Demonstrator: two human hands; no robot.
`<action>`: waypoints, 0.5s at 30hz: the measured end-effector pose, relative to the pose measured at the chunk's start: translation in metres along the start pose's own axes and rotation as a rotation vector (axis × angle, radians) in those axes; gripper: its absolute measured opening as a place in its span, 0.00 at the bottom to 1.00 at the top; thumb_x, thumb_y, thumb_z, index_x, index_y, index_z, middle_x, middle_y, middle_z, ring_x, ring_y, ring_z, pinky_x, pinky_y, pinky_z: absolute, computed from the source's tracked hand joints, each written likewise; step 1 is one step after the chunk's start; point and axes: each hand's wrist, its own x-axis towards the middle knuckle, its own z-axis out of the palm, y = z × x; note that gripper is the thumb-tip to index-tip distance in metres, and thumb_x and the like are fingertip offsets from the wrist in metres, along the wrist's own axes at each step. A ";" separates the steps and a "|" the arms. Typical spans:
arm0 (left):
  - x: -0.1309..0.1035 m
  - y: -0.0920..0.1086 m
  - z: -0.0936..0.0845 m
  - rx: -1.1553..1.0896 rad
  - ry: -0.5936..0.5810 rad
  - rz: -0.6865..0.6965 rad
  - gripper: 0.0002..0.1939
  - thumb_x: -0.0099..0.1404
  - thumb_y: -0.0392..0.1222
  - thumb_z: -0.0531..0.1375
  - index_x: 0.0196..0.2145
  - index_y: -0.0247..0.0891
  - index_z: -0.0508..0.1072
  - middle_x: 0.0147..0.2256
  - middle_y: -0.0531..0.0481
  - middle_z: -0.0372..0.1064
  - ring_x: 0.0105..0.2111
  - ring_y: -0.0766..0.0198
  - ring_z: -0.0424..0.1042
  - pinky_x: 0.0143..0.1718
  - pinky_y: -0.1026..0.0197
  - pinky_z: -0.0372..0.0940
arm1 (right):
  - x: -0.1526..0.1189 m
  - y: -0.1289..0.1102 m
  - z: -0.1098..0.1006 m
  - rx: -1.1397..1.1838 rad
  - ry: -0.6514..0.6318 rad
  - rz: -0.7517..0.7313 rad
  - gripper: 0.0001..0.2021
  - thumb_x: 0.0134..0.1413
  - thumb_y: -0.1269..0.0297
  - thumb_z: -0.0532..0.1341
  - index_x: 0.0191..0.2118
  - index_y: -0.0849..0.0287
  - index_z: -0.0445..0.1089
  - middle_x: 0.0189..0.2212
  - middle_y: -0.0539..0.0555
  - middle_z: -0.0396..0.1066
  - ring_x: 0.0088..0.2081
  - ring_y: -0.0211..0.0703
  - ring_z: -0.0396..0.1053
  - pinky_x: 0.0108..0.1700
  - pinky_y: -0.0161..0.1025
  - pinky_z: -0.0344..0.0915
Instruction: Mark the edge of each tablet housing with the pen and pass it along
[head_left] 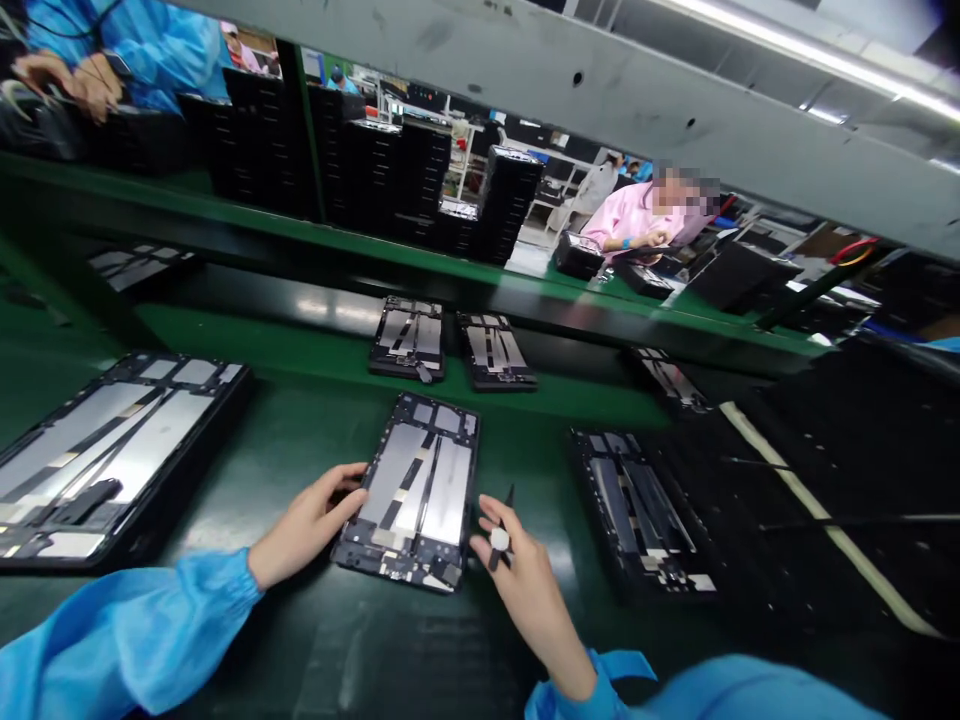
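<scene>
In front of me on the green bench lies an opened tablet (450, 480), its silvery battery panels, dark ribbon cables and lower circuit board exposed. My left hand (315, 525) grips its left edge, thumb over the rim and fingers curled at the side. Just off the right edge, my right hand (525, 565) is closed around a slim black pointed tool (511, 497), tip pointing away from me. A small white round piece (499, 540) shows between those fingers; whether it belongs to the tool, I cannot tell.
Opened tablets lie at left (142, 450) and right (637, 500), with several more along the conveyor behind. Black foam sheets (847, 500) fill the right side. Beyond the green rail stand tall stacks of black trays (510, 205). Co-workers in blue (161, 50) and pink (622, 215) are across the line.
</scene>
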 end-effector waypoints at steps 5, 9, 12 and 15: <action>-0.031 -0.028 -0.010 0.216 -0.255 0.339 0.37 0.67 0.48 0.63 0.71 0.44 0.58 0.53 0.44 0.73 0.36 0.58 0.77 0.34 0.62 0.73 | -0.021 0.009 -0.001 -0.056 -0.155 0.050 0.45 0.39 0.76 0.74 0.66 0.49 0.67 0.65 0.58 0.70 0.66 0.61 0.67 0.67 0.59 0.64; -0.055 -0.033 0.014 0.242 -0.159 0.357 0.39 0.68 0.43 0.63 0.72 0.44 0.53 0.44 0.49 0.72 0.34 0.60 0.77 0.38 0.63 0.75 | -0.016 0.013 -0.015 -0.049 -0.137 0.056 0.39 0.42 0.78 0.72 0.63 0.50 0.70 0.60 0.58 0.75 0.64 0.61 0.71 0.66 0.60 0.66; -0.056 -0.024 0.014 0.342 -0.140 0.370 0.37 0.69 0.48 0.64 0.71 0.42 0.57 0.52 0.44 0.72 0.42 0.55 0.79 0.42 0.60 0.75 | -0.013 0.009 -0.026 -0.055 -0.123 0.028 0.37 0.43 0.74 0.73 0.63 0.49 0.71 0.59 0.56 0.76 0.62 0.60 0.72 0.65 0.59 0.67; -0.048 -0.009 0.005 0.390 -0.121 0.414 0.31 0.70 0.54 0.63 0.67 0.43 0.65 0.56 0.44 0.72 0.49 0.52 0.77 0.48 0.59 0.74 | -0.013 -0.004 -0.023 -0.063 -0.044 -0.017 0.31 0.48 0.67 0.72 0.61 0.50 0.72 0.58 0.56 0.77 0.61 0.59 0.73 0.63 0.56 0.69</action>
